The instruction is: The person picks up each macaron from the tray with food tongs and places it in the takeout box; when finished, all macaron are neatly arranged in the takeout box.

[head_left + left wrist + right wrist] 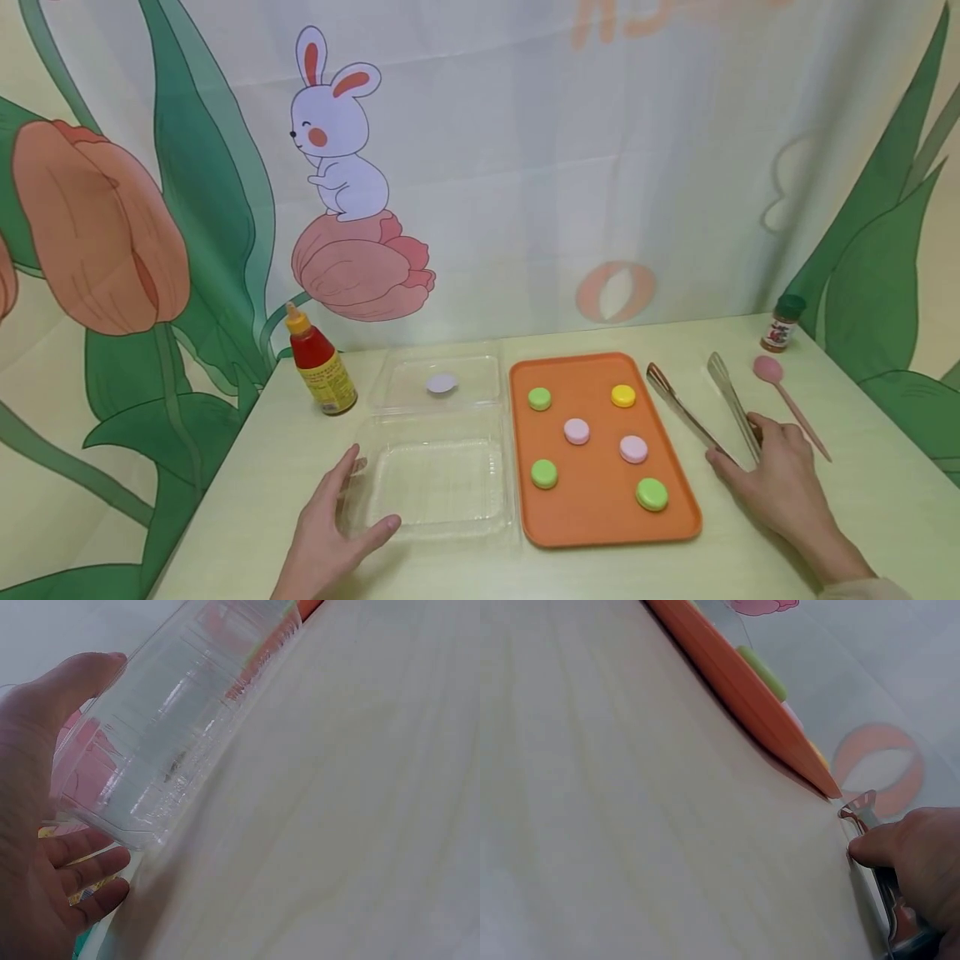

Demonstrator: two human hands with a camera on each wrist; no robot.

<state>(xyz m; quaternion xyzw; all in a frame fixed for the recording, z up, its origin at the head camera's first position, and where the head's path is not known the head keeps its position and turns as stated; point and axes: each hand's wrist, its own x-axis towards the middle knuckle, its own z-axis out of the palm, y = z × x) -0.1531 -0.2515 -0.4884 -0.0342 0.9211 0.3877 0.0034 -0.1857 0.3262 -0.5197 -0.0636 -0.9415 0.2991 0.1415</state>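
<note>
The metal tongs (733, 400) lie on the worktop (240, 525), right of the orange tray (600, 527), arms spread. Your right hand (787, 483) has its thumb and fingers clamped on the tongs' two arms. Expect a light, springy tool with smooth, possibly slippery metal; grip mid-arm and squeeze evenly. Your left hand (327, 529) has its fingers apart at the left side of the clear container (438, 483); contact cannot be confirmed. Its thin plastic probably flexes and dents: take the rim lightly.
</note>
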